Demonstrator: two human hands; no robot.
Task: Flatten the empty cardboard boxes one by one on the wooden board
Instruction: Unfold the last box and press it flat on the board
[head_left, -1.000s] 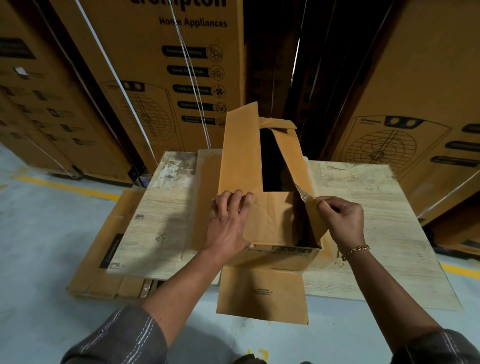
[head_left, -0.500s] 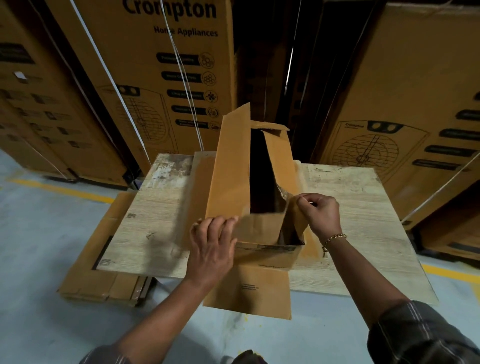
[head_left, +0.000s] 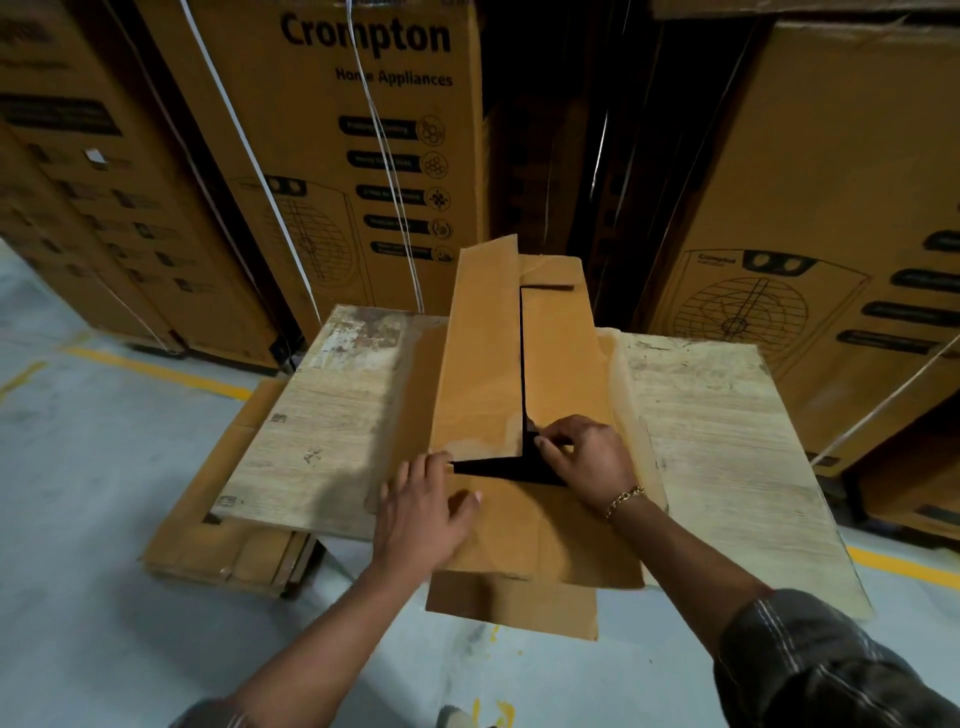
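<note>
A long brown cardboard box (head_left: 563, 364) lies lengthwise on the pale wooden board (head_left: 701, 415), its near end hanging over the board's front edge. Its top flaps are folded almost flat, and a dark T-shaped gap runs between them. My left hand (head_left: 421, 512) presses flat on the near end flap with straight fingers. My right hand (head_left: 592, 457) sits on the right long flap, with curled fingers and thumb pinching its near corner at the gap. A loose lower flap (head_left: 511, 605) juts out below the box towards me.
Tall printed appliance cartons (head_left: 363, 156) with white straps stand close behind and to both sides of the board. Flattened cardboard (head_left: 208, 545) lies under the board's left corner. Grey floor with yellow lines (head_left: 156, 369) surrounds it.
The upright flaps have been folded down, so the open box top is now nearly closed. My left hand slid onto the near flap, and my right hand carried the right flap's corner down.
</note>
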